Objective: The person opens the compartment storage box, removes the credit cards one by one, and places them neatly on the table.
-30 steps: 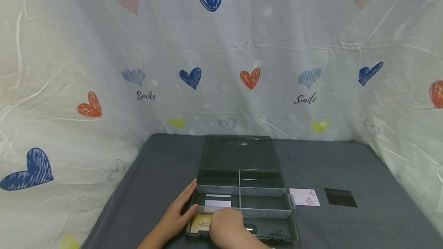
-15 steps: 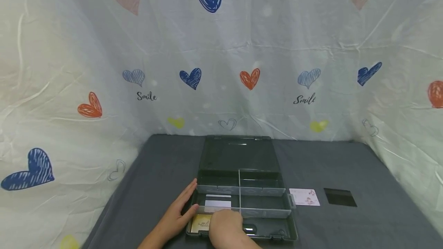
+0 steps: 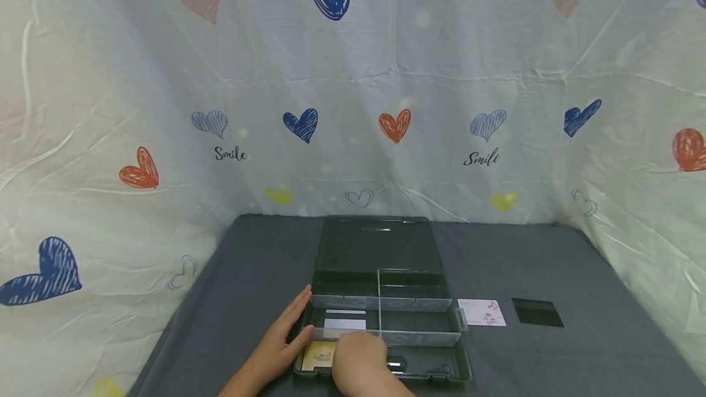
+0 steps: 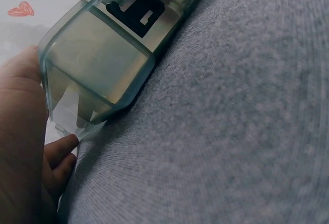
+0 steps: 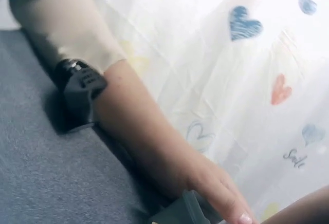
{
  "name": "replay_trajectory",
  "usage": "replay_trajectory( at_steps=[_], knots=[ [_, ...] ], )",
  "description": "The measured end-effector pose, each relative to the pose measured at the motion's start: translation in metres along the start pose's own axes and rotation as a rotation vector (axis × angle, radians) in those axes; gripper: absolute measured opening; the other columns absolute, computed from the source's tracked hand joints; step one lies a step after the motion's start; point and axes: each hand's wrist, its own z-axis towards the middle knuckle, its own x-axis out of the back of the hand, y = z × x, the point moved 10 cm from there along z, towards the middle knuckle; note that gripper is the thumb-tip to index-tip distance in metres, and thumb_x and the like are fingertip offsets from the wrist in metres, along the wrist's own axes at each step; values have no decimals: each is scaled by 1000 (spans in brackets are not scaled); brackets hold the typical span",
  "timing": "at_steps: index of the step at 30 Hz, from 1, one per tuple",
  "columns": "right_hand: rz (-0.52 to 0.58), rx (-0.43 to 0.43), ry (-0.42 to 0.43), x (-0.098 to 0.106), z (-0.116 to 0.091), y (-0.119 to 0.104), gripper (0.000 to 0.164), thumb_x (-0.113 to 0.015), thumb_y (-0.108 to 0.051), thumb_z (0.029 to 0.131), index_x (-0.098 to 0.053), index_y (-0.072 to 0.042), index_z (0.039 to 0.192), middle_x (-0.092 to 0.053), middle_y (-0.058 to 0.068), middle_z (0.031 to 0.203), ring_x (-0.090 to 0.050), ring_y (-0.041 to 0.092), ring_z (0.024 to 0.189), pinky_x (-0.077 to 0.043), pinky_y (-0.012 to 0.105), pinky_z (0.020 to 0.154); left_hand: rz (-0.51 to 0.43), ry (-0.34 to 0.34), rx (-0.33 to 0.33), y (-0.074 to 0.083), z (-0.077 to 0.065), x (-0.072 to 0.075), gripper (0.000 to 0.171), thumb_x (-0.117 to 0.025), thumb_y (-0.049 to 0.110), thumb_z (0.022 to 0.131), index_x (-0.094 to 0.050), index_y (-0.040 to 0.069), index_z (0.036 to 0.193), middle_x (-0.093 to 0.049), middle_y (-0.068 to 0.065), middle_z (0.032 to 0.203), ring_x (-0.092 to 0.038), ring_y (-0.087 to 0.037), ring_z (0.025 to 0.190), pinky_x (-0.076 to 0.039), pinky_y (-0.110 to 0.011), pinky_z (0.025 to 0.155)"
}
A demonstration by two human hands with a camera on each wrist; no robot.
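An open dark translucent divided plastic box [image 3: 466, 360] lies in front of me, lid [image 3: 380, 250] folded back. My left hand [image 3: 281, 339] rests along the box's left side, fingers straight, thumb at the rim. The left wrist view shows it at the box's end wall [image 4: 97, 54]. My right hand [image 3: 361, 360] reaches down into the front compartment; its fingers are hidden, and I cannot tell what they hold. Left of it lies a yellow card [image 3: 318, 355], right of it a small dark oblong item [image 3: 396, 364]. A white card with a dark stripe [image 3: 344, 323] lies in the middle-left compartment.
Right of the box, a pink-white printed card [image 3: 482, 312] and a black card [image 3: 537, 312] lie on the grey cloth [image 3: 513, 262]. A white curtain with hearts [image 3: 358, 78] hangs behind and at both sides. Clear dividers [image 3: 419, 339] split the box.
The head view has shifted slightly. My right forearm has swung a little to the left, its hand still in the front compartment. The left hand and the cards stay put.
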Motion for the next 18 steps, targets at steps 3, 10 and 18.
replay_trajectory(
  at_steps=[3, 10, 18],
  knots=[
    [-54, -24, -39, -4, 1, -2, 21, -80, -24, 78, -71, -7, 71, -64, 7, 69, -65, 23, 67, -57, 47, 61, -3, -1, 11, 0, 0, -1, 65, -68, 15, 100, -40, 4, 158, -34, -7, 165, -31, -21, 150, -15, -10, 113],
    [-34, -31, -36, -6, 3, -3, 19, -78, -23, 79, -70, -7, 70, -64, 6, 70, -64, 23, 67, -54, 45, 62, -4, 5, -10, 2, -1, 0, 64, -67, 15, 101, -40, 3, 157, -35, -7, 165, -33, -25, 149, -15, -9, 113],
    [-56, -54, -52, -6, 3, -4, 22, -79, -26, 79, -70, -6, 72, -65, 7, 71, -65, 24, 70, -55, 45, 63, -2, 8, 12, 1, 0, 0, 65, -68, 16, 101, -39, 5, 158, -35, -9, 165, -33, -25, 150, -15, -9, 112]
  ],
)
